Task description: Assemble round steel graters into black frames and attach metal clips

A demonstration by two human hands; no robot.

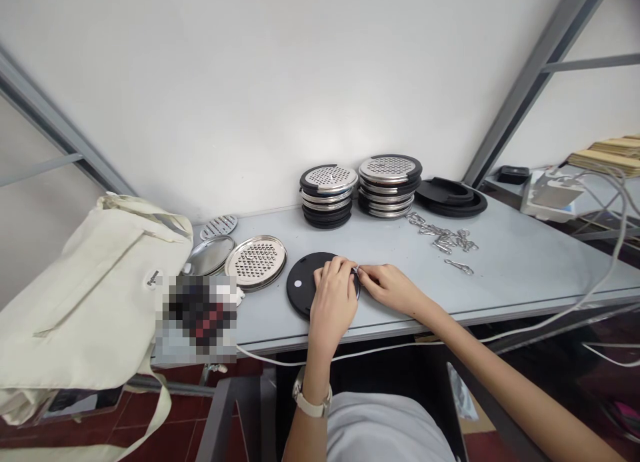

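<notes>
A black round disc (306,290) with a white dot lies near the table's front edge, a metal rim partly showing at its right. My left hand (334,292) is over it, palm down, fingers bent and fingertips gathered by the right rim, holding the disc. At that same rim, my right hand (385,285) pinches a small shiny metal piece, mostly hidden by the fingers. Left of the disc are a round metal grater plate (256,261) and plain metal lids (210,255). Several loose metal hooks (445,239) lie to the right, one hook (460,267) apart from them.
Two stacks of round graters, a left stack (327,197) and a right stack (390,185), stand against the wall. Black round trays (453,197) lie beside them. A cream bag (95,302) and a blurred patch are at left. A white cable (500,335) crosses the front edge.
</notes>
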